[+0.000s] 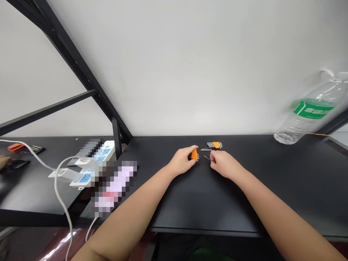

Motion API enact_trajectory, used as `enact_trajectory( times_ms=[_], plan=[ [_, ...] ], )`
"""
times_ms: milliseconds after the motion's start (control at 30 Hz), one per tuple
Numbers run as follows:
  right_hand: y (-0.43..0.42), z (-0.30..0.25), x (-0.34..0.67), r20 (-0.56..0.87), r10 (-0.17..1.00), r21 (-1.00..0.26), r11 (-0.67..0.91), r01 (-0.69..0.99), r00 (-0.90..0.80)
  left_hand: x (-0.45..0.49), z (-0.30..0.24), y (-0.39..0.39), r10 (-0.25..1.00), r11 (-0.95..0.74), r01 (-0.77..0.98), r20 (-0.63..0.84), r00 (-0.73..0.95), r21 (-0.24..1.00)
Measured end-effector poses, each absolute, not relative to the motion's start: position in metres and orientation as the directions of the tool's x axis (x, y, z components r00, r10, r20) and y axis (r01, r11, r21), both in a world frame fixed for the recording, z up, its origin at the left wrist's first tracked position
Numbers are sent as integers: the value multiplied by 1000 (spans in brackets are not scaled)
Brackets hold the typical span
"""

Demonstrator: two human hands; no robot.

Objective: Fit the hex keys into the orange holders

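Note:
My left hand grips an orange hex key holder between thumb and fingers, and a few short metal key ends stick out of its right side. Just to the right, my right hand pinches a single hex key, its thin shaft pointing left toward the holder with a small gap between them. Behind the hands lies a thin loose hex key on the black table. Close by it rests a second hex key set in an orange holder, with several silver keys in it.
A large clear bottle with a green label stands at the right by the wall. Left of my arm are a blurred-out phone, a white power strip with plugs and cables, and a black metal frame. Another orange tool holder lies far left.

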State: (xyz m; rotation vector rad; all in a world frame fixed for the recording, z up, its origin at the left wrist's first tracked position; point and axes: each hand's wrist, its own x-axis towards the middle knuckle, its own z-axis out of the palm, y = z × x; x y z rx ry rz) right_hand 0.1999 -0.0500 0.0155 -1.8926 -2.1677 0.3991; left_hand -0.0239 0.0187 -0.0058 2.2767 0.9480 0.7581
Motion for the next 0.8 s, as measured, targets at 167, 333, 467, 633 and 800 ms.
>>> enact_trajectory(
  times_ms=[167,333,467,633,800],
  plan=[
    [-47,10,207,288,916,-515,394,762,-279,-23,-5,19,750,-600,431,286,597,674],
    [-51,10,200,410,849,-428,502,751,-333,-23,-5,18,738,-610,406,303,603,681],
    [-53,10,200,413,839,-375,511,774,-353,-23,-6,18,734,-615,397,310,605,682],
    [-52,9,204,399,846,-348,497,795,-353,-23,-7,17,734,-614,402,304,607,679],
    [-54,11,202,376,842,-297,505,810,-387,-24,-5,15,714,-654,446,305,630,611]
  ],
)
